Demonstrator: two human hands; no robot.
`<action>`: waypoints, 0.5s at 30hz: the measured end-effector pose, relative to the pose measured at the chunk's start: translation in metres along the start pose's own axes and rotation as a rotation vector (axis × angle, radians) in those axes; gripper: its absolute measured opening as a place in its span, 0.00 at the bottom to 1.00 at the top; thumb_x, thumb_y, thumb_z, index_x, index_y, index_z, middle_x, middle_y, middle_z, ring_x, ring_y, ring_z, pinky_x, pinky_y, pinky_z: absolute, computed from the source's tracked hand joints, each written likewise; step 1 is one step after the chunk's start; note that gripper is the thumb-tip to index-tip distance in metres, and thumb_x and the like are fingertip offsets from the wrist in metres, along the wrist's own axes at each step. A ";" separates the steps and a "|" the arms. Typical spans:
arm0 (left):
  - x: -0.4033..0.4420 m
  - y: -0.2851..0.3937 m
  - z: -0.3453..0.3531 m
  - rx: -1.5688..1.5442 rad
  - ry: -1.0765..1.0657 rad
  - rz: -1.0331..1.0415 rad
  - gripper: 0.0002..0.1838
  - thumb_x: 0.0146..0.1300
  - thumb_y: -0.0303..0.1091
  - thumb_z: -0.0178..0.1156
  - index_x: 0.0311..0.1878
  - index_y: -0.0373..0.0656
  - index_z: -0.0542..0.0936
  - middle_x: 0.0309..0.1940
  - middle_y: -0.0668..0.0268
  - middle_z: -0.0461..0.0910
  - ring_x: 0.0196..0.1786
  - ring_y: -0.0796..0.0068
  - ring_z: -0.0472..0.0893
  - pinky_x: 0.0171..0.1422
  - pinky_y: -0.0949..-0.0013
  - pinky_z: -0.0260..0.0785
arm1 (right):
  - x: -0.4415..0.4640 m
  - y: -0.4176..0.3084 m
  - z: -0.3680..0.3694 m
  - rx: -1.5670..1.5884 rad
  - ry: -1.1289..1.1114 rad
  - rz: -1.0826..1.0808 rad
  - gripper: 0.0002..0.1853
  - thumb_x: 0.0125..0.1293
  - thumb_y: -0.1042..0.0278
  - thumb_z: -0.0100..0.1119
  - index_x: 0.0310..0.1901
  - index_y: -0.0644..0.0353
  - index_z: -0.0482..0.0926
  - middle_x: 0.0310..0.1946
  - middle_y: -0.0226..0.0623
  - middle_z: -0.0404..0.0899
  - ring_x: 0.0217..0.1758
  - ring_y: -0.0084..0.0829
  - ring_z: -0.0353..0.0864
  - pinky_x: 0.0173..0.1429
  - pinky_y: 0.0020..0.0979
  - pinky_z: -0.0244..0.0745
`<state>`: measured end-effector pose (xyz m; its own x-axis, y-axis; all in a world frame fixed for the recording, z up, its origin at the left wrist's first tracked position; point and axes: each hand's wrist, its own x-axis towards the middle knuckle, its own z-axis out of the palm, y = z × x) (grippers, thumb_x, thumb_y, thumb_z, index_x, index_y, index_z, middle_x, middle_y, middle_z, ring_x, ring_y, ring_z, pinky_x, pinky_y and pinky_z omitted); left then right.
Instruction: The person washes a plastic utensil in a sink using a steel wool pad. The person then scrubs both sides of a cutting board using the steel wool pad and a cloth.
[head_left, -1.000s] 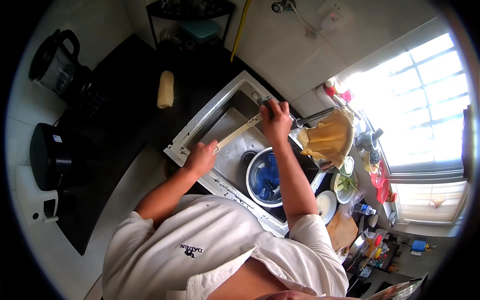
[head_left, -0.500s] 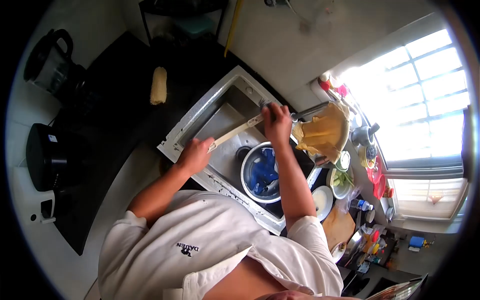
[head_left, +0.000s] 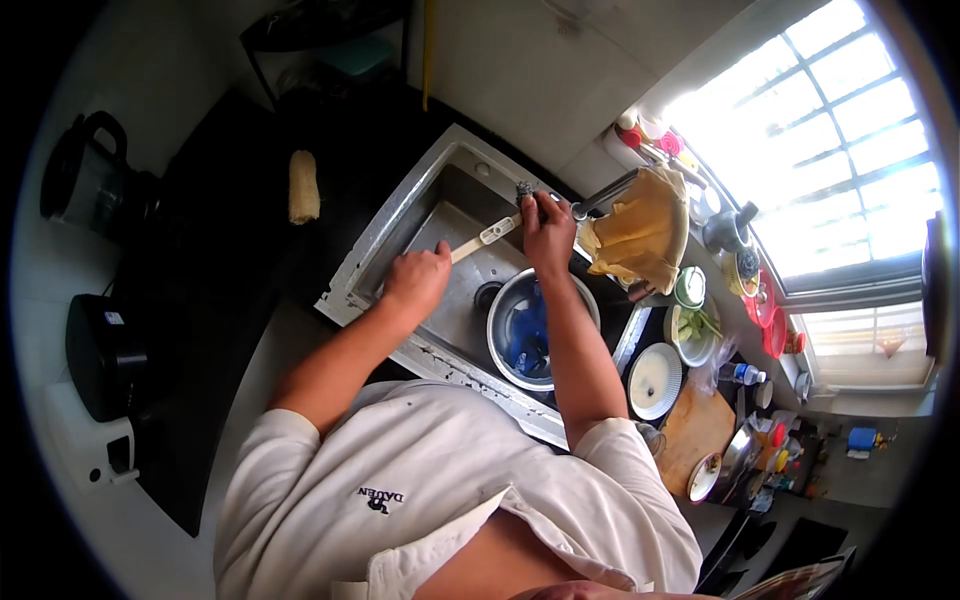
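My left hand [head_left: 416,284] is closed around a long, flat, cream-coloured utensil [head_left: 490,234] with slots near its visible end. That utensil slants over the sink [head_left: 450,222] towards my right hand [head_left: 548,236]. My right hand pinches a grey steel wool scourer [head_left: 525,190] beside the utensil's slotted end; whether its fingers also grip the utensil cannot be told. Under my right forearm, a round metal pot [head_left: 496,345] sits in the sink with something blue [head_left: 528,338] inside, partly hidden by the arm.
A yellow cloth [head_left: 640,228] hangs by the faucet at the right. Beyond the sink's right side are a bowl of green vegetables [head_left: 696,330], a white ridged plate [head_left: 655,382] and a wooden cutting board [head_left: 695,432]. A loofah [head_left: 303,187] lies on the dark counter at left.
My left hand has slid up along the utensil, closer to my right hand, and less of it shows between them. The scourer shows more clearly above my right fingers. The view has turned slightly.
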<state>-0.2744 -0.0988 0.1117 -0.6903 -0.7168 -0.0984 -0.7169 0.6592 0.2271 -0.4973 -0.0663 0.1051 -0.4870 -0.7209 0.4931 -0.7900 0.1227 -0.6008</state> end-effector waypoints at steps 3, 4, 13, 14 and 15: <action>-0.002 0.001 -0.008 -0.012 -0.034 0.005 0.06 0.64 0.27 0.54 0.43 0.36 0.76 0.30 0.48 0.85 0.36 0.51 0.88 0.39 0.55 0.82 | -0.023 -0.025 -0.009 0.035 0.014 -0.044 0.12 0.66 0.63 0.65 0.47 0.59 0.83 0.35 0.50 0.77 0.31 0.50 0.79 0.35 0.44 0.74; -0.003 -0.003 -0.008 -0.007 -0.050 0.008 0.06 0.64 0.27 0.54 0.42 0.36 0.76 0.30 0.49 0.85 0.36 0.51 0.88 0.39 0.55 0.82 | -0.027 -0.029 -0.011 0.044 0.027 -0.112 0.10 0.66 0.63 0.64 0.45 0.58 0.82 0.35 0.49 0.76 0.30 0.51 0.77 0.33 0.45 0.73; 0.007 0.013 -0.007 0.032 -0.039 0.057 0.05 0.65 0.26 0.54 0.42 0.38 0.75 0.28 0.50 0.85 0.35 0.51 0.88 0.38 0.55 0.81 | -0.030 -0.027 -0.017 0.047 0.010 -0.076 0.09 0.66 0.64 0.65 0.43 0.56 0.81 0.33 0.47 0.74 0.31 0.51 0.78 0.33 0.44 0.74; 0.006 0.013 -0.009 0.033 -0.047 0.058 0.05 0.65 0.26 0.54 0.42 0.38 0.75 0.28 0.50 0.85 0.35 0.51 0.88 0.38 0.55 0.81 | -0.029 -0.021 -0.018 0.038 0.003 -0.067 0.09 0.65 0.64 0.65 0.44 0.56 0.81 0.33 0.47 0.74 0.31 0.51 0.79 0.34 0.44 0.74; 0.008 0.015 -0.008 0.018 -0.049 0.064 0.06 0.64 0.26 0.54 0.43 0.37 0.74 0.28 0.49 0.85 0.35 0.49 0.87 0.38 0.54 0.81 | -0.028 -0.015 -0.020 0.029 -0.001 -0.056 0.09 0.65 0.64 0.65 0.44 0.56 0.81 0.33 0.47 0.74 0.31 0.51 0.79 0.34 0.44 0.74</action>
<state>-0.2898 -0.0964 0.1224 -0.7387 -0.6611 -0.1318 -0.6722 0.7078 0.2173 -0.4789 -0.0345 0.1131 -0.4417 -0.7268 0.5260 -0.8048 0.0618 -0.5903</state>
